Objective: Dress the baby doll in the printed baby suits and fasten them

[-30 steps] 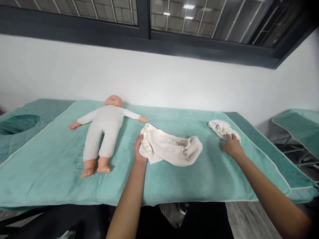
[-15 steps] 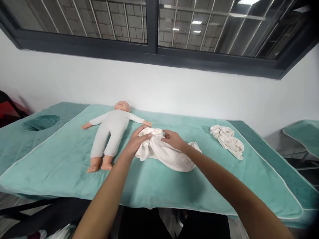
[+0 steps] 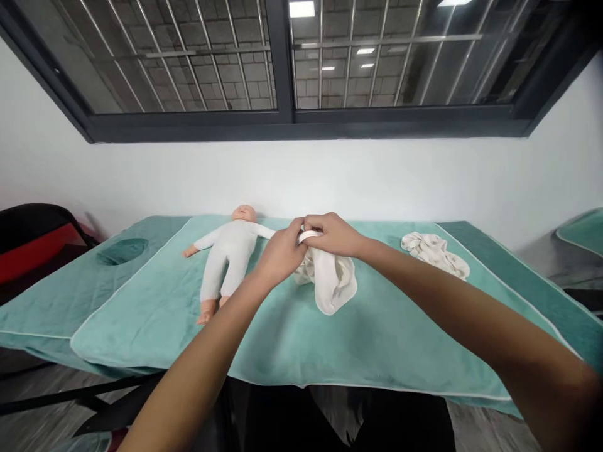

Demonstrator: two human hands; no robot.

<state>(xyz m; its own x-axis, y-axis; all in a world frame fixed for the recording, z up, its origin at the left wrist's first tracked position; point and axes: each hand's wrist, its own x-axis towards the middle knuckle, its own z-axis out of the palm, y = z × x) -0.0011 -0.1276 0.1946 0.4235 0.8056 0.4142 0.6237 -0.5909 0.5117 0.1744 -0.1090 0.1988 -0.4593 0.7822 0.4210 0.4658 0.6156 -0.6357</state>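
Observation:
A white baby garment (image 3: 330,289) hangs bunched from both my hands above the middle of the bed; its exact cut is hidden by folds. My left hand (image 3: 284,252) pinches the left side of its banded opening. Close against it, my right hand (image 3: 333,234) grips the other side, with fingers and thumb closed on the edge. To the left a baby doll (image 3: 230,243) in a white bodysuit lies on its back, arms spread, one of its hands hidden behind my left hand. A second crumpled white garment with a small print (image 3: 436,254) rests on the right.
A green padded bed cover (image 3: 377,351) lies under everything, with a face hole (image 3: 121,251) at its left end. Behind it are a white wall and a dark-framed barred window (image 3: 188,129). A black and red chair (image 3: 38,248) stands at far left.
My right hand left the printed garment on the right and joined my left hand at the white garment. Both hands have lifted its opening, and the fabric now hangs down. The camera view tilted up.

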